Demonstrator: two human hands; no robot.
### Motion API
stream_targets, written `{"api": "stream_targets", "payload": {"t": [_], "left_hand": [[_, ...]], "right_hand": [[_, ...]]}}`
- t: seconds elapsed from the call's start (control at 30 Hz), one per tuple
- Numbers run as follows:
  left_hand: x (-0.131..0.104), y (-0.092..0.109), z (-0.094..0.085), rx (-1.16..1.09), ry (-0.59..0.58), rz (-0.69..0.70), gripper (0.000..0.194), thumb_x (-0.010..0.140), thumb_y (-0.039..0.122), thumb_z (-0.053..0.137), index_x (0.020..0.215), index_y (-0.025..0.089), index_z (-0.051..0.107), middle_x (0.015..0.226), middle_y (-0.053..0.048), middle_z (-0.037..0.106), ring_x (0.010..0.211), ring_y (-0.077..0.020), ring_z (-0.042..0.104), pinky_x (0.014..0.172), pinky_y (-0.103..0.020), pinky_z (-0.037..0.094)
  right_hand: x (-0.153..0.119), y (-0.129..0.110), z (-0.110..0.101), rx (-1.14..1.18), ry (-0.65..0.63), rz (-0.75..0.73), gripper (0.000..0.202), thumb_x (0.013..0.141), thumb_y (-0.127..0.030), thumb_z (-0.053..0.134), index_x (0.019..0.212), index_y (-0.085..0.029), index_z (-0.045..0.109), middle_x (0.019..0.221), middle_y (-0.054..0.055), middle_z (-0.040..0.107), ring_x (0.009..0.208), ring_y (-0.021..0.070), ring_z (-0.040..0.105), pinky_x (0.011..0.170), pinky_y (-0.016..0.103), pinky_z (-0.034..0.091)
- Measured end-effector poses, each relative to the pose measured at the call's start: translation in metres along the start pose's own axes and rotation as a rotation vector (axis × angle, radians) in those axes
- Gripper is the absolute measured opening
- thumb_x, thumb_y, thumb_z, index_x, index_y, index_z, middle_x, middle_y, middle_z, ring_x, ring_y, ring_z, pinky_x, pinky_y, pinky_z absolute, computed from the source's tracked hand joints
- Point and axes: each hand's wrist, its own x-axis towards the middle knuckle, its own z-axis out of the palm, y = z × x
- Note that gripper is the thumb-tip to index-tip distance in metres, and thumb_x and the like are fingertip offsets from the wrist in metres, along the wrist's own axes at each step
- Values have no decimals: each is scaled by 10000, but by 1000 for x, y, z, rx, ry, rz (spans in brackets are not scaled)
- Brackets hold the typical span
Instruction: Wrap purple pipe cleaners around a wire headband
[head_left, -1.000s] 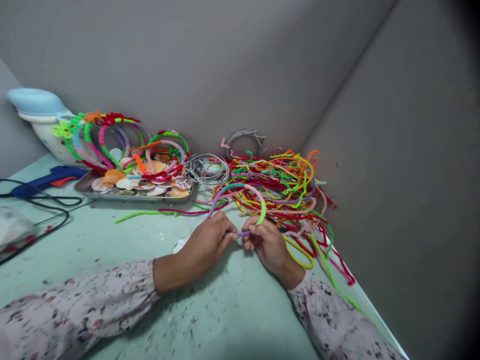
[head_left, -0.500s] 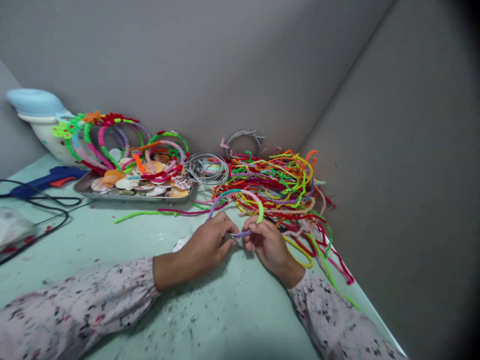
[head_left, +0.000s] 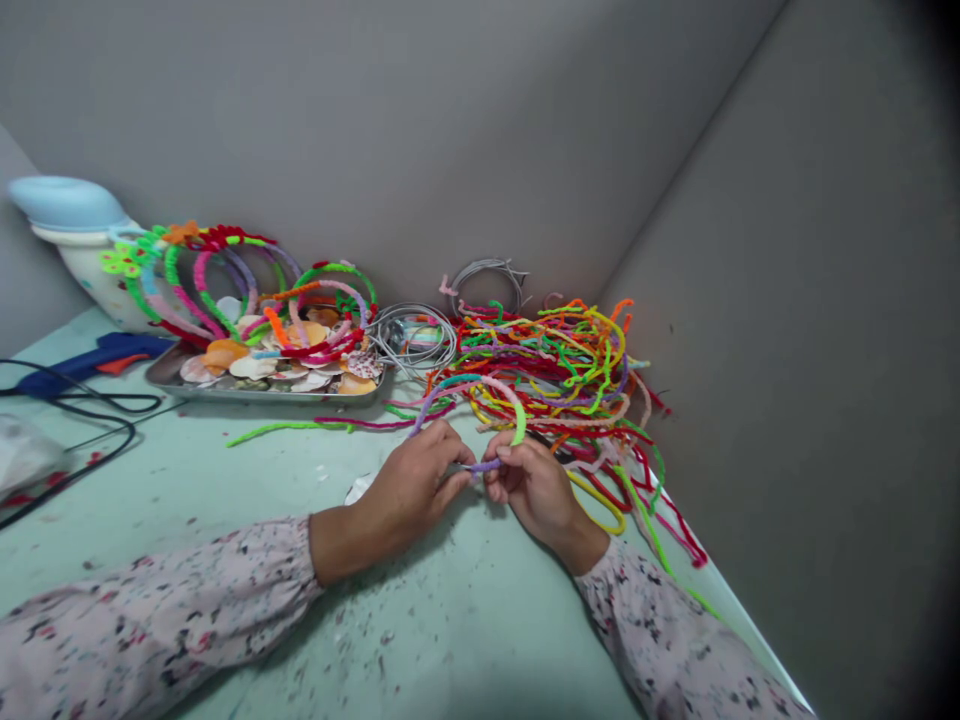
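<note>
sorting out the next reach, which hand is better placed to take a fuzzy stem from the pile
Probably the right hand: it is nearer the pile of fuzzy stems, while the left hand sits farther left. Both hold the multicoloured band, so the right would have to release first.

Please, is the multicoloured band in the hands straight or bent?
Bent: the band curves in an arch from the left hand to the right hand.

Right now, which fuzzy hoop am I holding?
The purple, teal, pink and green hoop; the other fuzzy hoops cluster at the tray of shells.
</note>
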Motion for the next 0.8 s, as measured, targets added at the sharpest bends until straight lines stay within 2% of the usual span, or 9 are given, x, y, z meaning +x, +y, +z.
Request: {"api": "stream_targets", "payload": {"t": [0.57,0.8], "left_hand": [[-3,6,-1,95,20,63,105,881,148,488,943,146,572,922,-60,529,874,-185,496,752,-324,418],[-2,8,-3,78,11,48,133,909,187,454,923,137,577,907,-61,527,861,-183,495,739,-324,417]], "right_hand": [[0,1,-1,10,-17,-6,102,707,-235,580,703,-143,626,498,-2,611,388,91,539,353,153,371],[0,1,-1,-17,-25,-17,100,716,-231,571,702,-146,622,498,-4,606,393,92,534,358,159,367]]}}
